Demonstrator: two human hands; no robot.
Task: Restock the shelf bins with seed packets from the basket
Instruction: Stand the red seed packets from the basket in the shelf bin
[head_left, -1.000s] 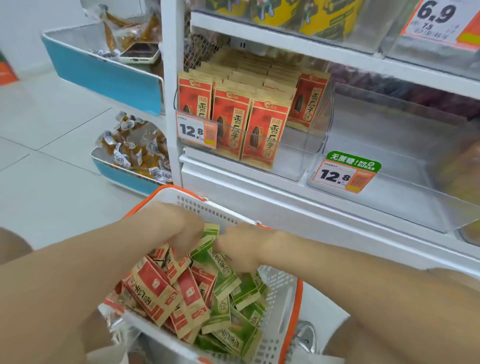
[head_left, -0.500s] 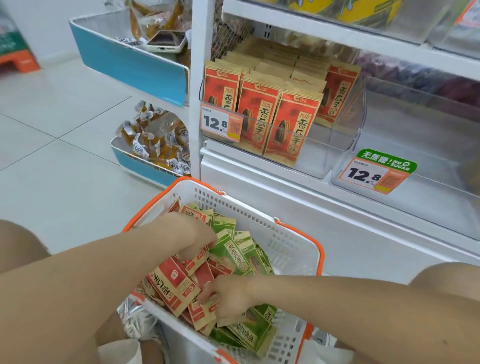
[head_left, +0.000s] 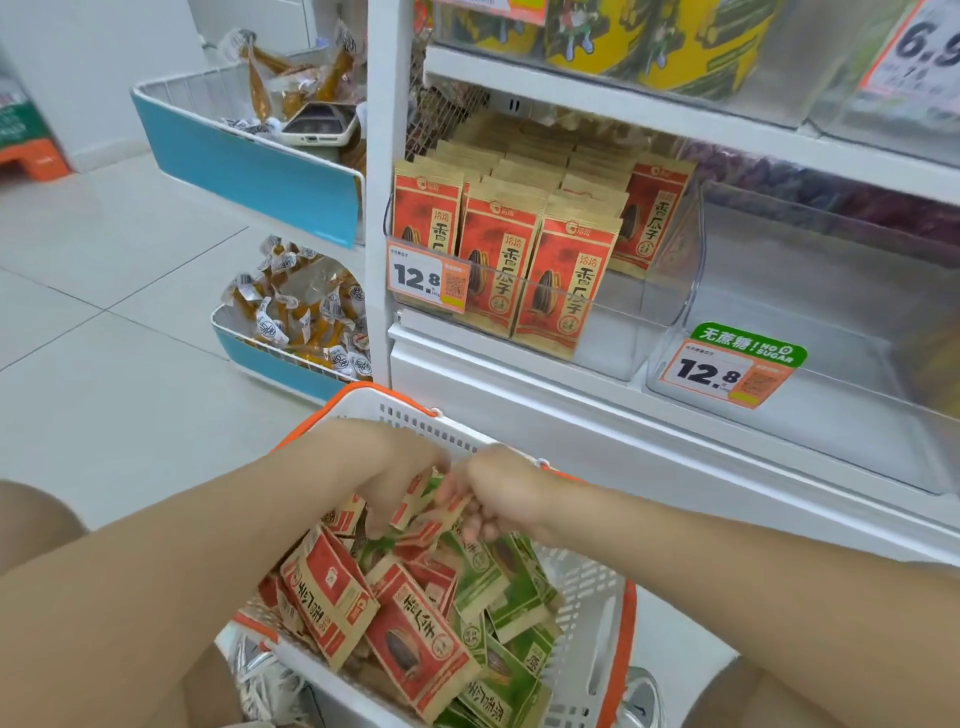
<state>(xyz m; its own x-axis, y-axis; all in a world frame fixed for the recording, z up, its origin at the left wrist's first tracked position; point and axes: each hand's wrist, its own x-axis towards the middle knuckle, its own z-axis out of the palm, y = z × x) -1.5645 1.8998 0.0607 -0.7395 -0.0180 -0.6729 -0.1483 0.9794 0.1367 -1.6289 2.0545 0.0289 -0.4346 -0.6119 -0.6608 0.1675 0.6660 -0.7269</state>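
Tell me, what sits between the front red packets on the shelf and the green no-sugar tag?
Head view: only an empty stretch of clear bin and its curved side wall lie between the red packets and the tag.

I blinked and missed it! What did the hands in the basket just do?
The right hand moved from the near side of the basket to its far side, meeting the left hand; both now grip red seed packets there. The left hand barely moved. The shelf bin and its stock stayed the same.

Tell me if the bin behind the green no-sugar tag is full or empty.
Empty in the part that shows: the clear bin has a bare floor behind its tag. Its right end is blurred.
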